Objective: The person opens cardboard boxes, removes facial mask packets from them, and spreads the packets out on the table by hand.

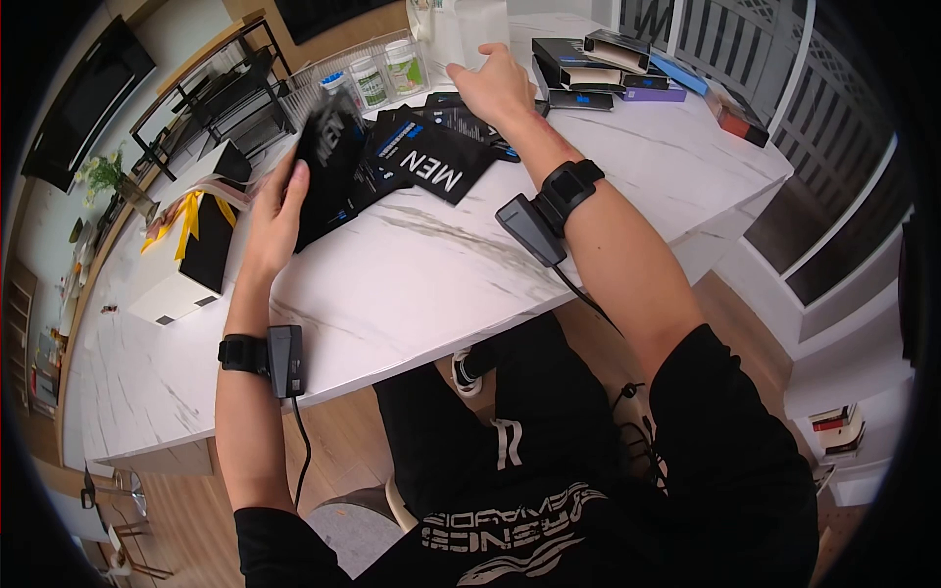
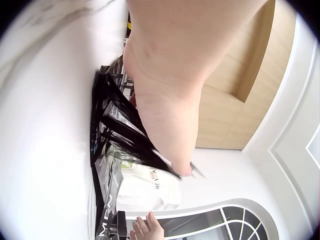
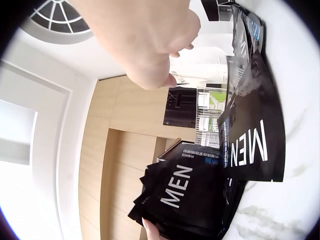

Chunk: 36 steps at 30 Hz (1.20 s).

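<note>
My left hand (image 1: 277,218) grips several flat black sachets (image 1: 331,162) printed "MEN", held up on edge at the left of the pile. In the right wrist view these sachets (image 3: 176,192) fan out, with a fingertip of the left hand (image 3: 151,231) at their lower edge. More black "MEN" sachets (image 1: 446,157) lie loosely overlapping on the marble-patterned table (image 1: 392,284). Over the far right side of that pile, my right hand (image 1: 498,90) hovers with nothing in it. Its spread fingers also show in the left wrist view, at the right hand (image 2: 149,230).
Behind the pile stands a clear rack (image 1: 319,73) with white bottles (image 1: 403,69), beside a white bag (image 1: 461,34). Several open black boxes (image 1: 588,69) are stacked at the back right. A white box with a yellow ribbon (image 1: 188,230) sits at the left.
</note>
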{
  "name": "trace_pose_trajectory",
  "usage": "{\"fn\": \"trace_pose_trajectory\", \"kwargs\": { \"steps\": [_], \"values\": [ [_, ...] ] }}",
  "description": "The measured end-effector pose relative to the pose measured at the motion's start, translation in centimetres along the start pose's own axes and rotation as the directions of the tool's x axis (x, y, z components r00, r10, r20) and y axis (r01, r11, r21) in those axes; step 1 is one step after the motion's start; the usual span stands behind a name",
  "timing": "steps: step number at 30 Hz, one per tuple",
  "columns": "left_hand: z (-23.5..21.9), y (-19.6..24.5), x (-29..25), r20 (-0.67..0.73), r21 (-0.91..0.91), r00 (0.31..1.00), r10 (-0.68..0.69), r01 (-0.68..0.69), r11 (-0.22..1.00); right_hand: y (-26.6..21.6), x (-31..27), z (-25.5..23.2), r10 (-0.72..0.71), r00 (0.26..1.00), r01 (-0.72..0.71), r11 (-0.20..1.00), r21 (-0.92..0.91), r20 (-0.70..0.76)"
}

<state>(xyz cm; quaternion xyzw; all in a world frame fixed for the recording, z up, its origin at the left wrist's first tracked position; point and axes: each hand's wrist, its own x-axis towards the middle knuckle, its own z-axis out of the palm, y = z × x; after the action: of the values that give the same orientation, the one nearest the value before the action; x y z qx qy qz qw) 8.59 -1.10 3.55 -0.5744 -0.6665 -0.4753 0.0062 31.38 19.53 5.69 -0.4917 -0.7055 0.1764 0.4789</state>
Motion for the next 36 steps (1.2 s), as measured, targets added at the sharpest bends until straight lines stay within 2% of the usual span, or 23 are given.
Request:
{"fn": "trace_pose_trajectory", "kwargs": {
  "steps": [1, 2, 3, 4, 6, 7, 9, 10, 11, 13, 15, 17, 19, 22, 23, 25, 26, 27, 28, 29, 31, 34, 36],
  "values": [
    [0.0, 0.0, 0.1, 0.081, -0.032, 0.995, 0.064, -0.061, 0.998, 0.2, 0.1, 0.2, 0.001, 1.0, -0.001, 1.0, 0.0, 0.0],
    [0.0, -0.1, 0.2, 0.158, -0.068, 0.979, 0.129, -0.119, 0.991, 0.3, 0.2, 0.4, -0.063, 0.993, 0.055, 0.996, 0.074, 0.103],
    [-0.1, -0.1, 0.3, 0.158, -0.068, 0.979, 0.129, -0.12, 0.99, 0.4, 0.2, 0.6, -0.133, 0.971, 0.103, 0.983, 0.154, 0.2],
    [-0.1, -0.2, 0.4, 0.171, -0.075, 0.978, 0.12, -0.108, 0.991, 0.2, 0.1, 0.6, -0.134, 0.971, 0.104, 0.983, 0.154, 0.2],
    [-0.2, -0.5, 0.6, 0.184, -0.082, 0.977, 0.109, -0.096, 0.992, -0.2, -0.3, 0.7, -0.212, 0.878, 0.136, 0.97, 0.199, 0.43],
    [-0.2, -0.6, 0.7, 0.176, -0.032, 0.982, 0.07, -0.066, 0.997, -0.1, -0.5, 1.0, -0.212, 0.877, 0.136, 0.97, 0.199, 0.431],
    [-0.2, -1.0, 0.6, 0.165, 0.018, 0.986, 0.031, -0.034, 0.999, 0.2, -1.1, 1.8, -0.343, 0.78, 0.264, 0.939, 0.221, 0.524],
    [-0.2, -0.7, 0.3, 0.196, 0.133, 0.981, -0.004, -0.022, 0.991, 0.1, -1.4, 1.9, -0.356, 0.728, 0.308, 0.933, 0.185, 0.586],
    [-0.2, -0.4, 0.1, 0.223, 0.246, 0.974, -0.042, -0.015, 0.969, 0.1, -1.6, 1.8, -0.332, 0.675, 0.292, 0.94, 0.175, 0.658],
    [0.0, -0.4, -0.1, 0.256, 0.226, 0.962, -0.097, 0.038, 0.973, 0.0, -2.0, 2.1, -0.322, 0.595, 0.417, 0.907, 0.059, 0.736],
    [0.3, -1.7, 0.0, 0.297, 0.211, 0.953, -0.067, 0.003, 0.977, 0.0, -2.2, 2.3, -0.369, 0.6, 0.418, 0.901, 0.116, 0.71],
    [0.2, -1.1, 0.0, 0.311, 0.182, 0.949, -0.053, -0.004, 0.983, -0.5, -2.6, 2.2, -0.445, 0.598, 0.386, 0.889, 0.247, 0.666],
    [0.2, -1.0, 0.0, 0.325, 0.153, 0.945, -0.04, -0.011, 0.988, -0.9, -3.3, 2.2, -0.452, 0.613, 0.349, 0.891, 0.291, 0.648],
    [0.2, -1.1, 0.0, 0.327, 0.167, 0.945, -0.013, -0.045, 0.985, -1.5, -4.0, 2.8, -0.533, 0.579, 0.348, 0.846, 0.404, 0.617],
    [0.2, -1.1, 0.0, 0.326, 0.123, 0.945, -0.014, -0.028, 0.992, -1.6, -4.1, 3.1, -0.533, 0.58, 0.348, 0.846, 0.404, 0.617],
    [0.1, -0.8, 0.0, 0.326, 0.078, 0.945, -0.015, -0.011, 0.997, -2.0, -4.5, 3.6, -0.624, 0.543, 0.371, 0.779, 0.506, 0.562],
    [0.0, -0.6, -0.1, 0.358, 0.01, 0.933, 0.015, -0.02, 1.0, -2.1, -4.8, 3.7, -0.585, 0.579, 0.342, 0.806, 0.483, 0.568],
    [0.0, -0.4, -0.1, 0.389, -0.059, 0.92, 0.047, -0.026, 0.998, -2.2, -4.9, 3.8, -0.585, 0.579, 0.341, 0.807, 0.482, 0.568],
    [0.0, -0.2, -0.1, 0.389, -0.059, 0.92, 0.047, -0.026, 0.998, -2.2, -5.0, 4.1, -0.506, 0.619, 0.244, 0.851, 0.465, 0.601],
    [0.0, 0.0, -0.2, 0.42, -0.086, 0.902, 0.104, -0.075, 0.994, -2.2, -5.1, 4.4, -0.422, 0.65, 0.143, 0.885, 0.444, 0.632],
    [0.1, -0.1, -0.1, 0.449, -0.115, 0.879, 0.162, -0.123, 0.986, -1.8, -5.1, 5.0, -0.405, 0.661, 0.147, 0.896, 0.42, 0.632],
    [0.3, -0.7, 0.2, 0.4, -0.158, 0.883, 0.244, -0.196, 0.968, -1.5, -4.8, 5.2, -0.462, 0.635, 0.207, 0.874, 0.44, 0.619],
    [0.1, -0.9, 0.6, 0.192, 0.01, 0.96, 0.206, -0.212, 0.977, -2.0, -4.8, 4.4, -0.499, 0.637, 0.037, 0.781, 0.623, 0.588]
  ]
}}
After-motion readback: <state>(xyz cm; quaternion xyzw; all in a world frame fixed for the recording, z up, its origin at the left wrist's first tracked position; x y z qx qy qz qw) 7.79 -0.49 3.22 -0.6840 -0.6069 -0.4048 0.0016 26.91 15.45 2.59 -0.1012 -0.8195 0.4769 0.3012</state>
